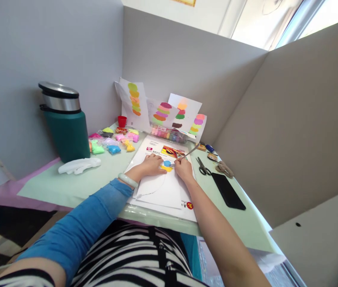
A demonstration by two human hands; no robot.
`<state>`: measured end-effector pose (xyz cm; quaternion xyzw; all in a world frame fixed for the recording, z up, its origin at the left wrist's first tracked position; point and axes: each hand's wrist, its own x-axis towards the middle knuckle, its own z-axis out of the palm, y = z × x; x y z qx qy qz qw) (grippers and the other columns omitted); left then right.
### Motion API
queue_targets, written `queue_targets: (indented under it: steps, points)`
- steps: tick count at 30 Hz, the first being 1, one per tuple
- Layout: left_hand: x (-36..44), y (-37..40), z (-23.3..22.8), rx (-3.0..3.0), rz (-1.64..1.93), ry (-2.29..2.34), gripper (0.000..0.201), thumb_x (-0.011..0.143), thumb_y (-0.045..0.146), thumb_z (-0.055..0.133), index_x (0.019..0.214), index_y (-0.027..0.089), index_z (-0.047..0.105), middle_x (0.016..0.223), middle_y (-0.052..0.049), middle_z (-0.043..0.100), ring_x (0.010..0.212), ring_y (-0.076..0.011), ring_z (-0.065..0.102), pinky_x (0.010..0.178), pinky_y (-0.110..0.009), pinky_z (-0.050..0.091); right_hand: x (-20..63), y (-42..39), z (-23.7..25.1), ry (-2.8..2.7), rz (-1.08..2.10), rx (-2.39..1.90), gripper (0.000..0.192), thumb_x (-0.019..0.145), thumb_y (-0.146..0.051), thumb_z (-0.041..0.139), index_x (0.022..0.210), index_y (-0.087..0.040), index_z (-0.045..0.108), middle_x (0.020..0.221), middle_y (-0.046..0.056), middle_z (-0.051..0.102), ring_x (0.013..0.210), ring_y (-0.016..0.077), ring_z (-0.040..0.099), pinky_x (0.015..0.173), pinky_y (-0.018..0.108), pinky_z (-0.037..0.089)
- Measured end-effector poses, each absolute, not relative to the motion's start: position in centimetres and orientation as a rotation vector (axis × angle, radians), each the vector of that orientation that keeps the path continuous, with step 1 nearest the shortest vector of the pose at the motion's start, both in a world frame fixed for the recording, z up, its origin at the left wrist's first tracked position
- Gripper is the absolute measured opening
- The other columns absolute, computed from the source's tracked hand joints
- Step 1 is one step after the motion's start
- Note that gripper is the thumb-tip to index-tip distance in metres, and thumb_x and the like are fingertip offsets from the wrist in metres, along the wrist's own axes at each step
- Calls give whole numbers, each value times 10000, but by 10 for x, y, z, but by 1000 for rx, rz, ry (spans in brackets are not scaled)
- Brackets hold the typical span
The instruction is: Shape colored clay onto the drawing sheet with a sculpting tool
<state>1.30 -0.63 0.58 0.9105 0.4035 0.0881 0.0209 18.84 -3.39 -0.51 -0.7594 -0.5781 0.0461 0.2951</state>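
Observation:
My left hand lies flat on a white sheet of paper, its fingertips beside a blue patch and a yellow patch, which look like soft clay. A metal fork is gripped in my right hand, handle pointing up and to the right. Its tines are at the right edge of the blue patch; whether they press into it I cannot tell. A thin curved pencil line runs over the lower part of the sheet. Beneath the sheet is a printed white pad.
Small bags of coloured clay, a white crumpled cloth or glove and a green bottle stand to the left. Scissors and a black phone lie right. Painted cards lean at the back.

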Motion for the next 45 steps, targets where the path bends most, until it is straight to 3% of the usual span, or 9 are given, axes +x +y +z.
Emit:
queue_targets:
  steps: [45]
  points:
    - [12, -8, 7, 2830, 280, 1232, 572, 750, 600, 478, 1176, 226, 548, 1291, -89, 487, 1169, -315, 375, 941, -451, 295, 191, -32, -10, -1562, 122, -1944, 266, 856, -337, 385, 930, -198, 598, 885, 50, 664, 889, 172, 595, 778, 245, 399]
